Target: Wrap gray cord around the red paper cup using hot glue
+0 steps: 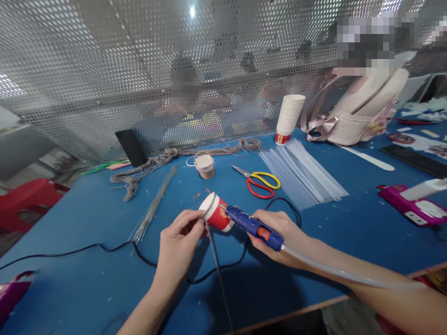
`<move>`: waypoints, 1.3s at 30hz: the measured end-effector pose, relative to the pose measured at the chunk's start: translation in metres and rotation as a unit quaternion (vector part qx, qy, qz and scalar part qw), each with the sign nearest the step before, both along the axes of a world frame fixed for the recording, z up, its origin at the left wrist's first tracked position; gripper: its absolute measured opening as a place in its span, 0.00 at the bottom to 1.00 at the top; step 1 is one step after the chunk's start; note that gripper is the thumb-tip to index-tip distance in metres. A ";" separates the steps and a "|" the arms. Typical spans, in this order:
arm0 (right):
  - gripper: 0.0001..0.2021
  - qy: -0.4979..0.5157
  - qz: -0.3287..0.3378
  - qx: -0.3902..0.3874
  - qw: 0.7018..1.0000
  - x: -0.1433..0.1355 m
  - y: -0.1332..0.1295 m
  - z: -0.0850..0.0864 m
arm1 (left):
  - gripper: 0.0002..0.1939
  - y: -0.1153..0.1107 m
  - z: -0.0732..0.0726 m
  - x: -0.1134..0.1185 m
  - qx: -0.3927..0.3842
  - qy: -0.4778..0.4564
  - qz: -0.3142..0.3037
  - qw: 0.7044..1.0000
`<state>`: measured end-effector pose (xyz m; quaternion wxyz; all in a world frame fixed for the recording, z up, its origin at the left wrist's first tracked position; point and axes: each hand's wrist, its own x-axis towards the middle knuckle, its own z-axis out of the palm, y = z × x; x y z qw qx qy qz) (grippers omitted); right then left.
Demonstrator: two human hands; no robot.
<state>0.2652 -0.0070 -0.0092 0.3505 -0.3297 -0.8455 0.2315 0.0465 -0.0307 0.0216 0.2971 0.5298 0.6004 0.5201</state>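
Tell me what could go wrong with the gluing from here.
The glue gun's nozzle sits close to the left hand's fingertips, so a slip might burn them.
The grey cord trails loose below the paper cup and could tug out of place.
The black cable loops beneath the work and may snag.

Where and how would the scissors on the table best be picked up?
The scissors are probably best gripped by the yellow and red handle loops, coming from the near right side. They lie flat, blades pointing away to the left, loops spread toward the right hand, which holds a glue gun.
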 end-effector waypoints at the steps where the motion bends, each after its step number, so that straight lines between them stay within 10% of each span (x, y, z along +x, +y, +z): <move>1: 0.04 -0.028 0.006 0.014 1.000 0.002 0.003 0.001 | 0.05 0.000 0.000 -0.001 -0.002 -0.002 0.005 1.000; 8: 0.07 -0.331 -0.008 0.118 0.936 0.005 0.030 0.016 | 0.07 -0.001 0.003 -0.008 -0.015 -0.018 0.064 0.998; 17: 0.10 -0.413 0.053 0.061 0.907 0.002 0.063 0.023 | 0.08 0.000 0.002 -0.009 -0.006 -0.033 0.066 0.997; 23: 0.06 -0.196 0.011 0.043 0.980 -0.011 0.042 0.042 | 0.08 -0.002 0.001 -0.005 -0.005 -0.019 0.030 0.999; 25: 0.05 -0.051 0.011 -0.108 0.993 -0.026 0.027 0.043 | 0.07 -0.004 0.001 -0.002 -0.003 -0.001 0.019 1.000; 29: 0.06 0.123 0.067 -0.468 0.873 -0.056 0.004 0.039 | 0.05 -0.007 -0.002 0.003 0.035 0.056 0.020 0.998; 34: 0.05 0.258 0.075 -0.600 0.753 -0.067 -0.001 0.033 | 0.05 -0.008 -0.005 0.005 0.066 0.114 0.016 0.991; 39: 0.04 0.205 0.032 -0.424 0.882 -0.059 0.001 0.026 | 0.05 -0.009 -0.005 0.008 0.069 0.093 0.004 0.993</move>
